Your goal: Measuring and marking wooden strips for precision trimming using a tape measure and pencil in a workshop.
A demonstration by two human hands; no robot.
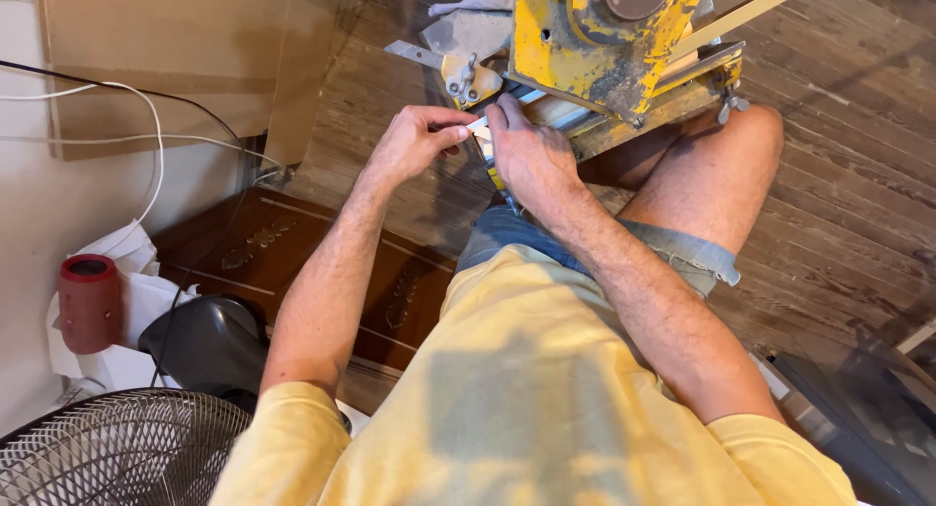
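Wood-plank floor (838, 214); yellow machine (604, 38). Your left hand (414, 140) and right hand (531, 160) pinch a thin white strip (480, 123): likely light, stiff; grip its ends.

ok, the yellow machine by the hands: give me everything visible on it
The yellow machine looks like painted metal, the paint chipped and grimy with dark worn patches. A round dark grey knob or cap sits on top. A lighter metal rail runs across its base with wing-type fasteners at both ends, and a pale bar angles off to the upper right. It stands on the wood floor, cut off by the top of the frame. The left hand and right hand pinch a small pale strip at its front edge.
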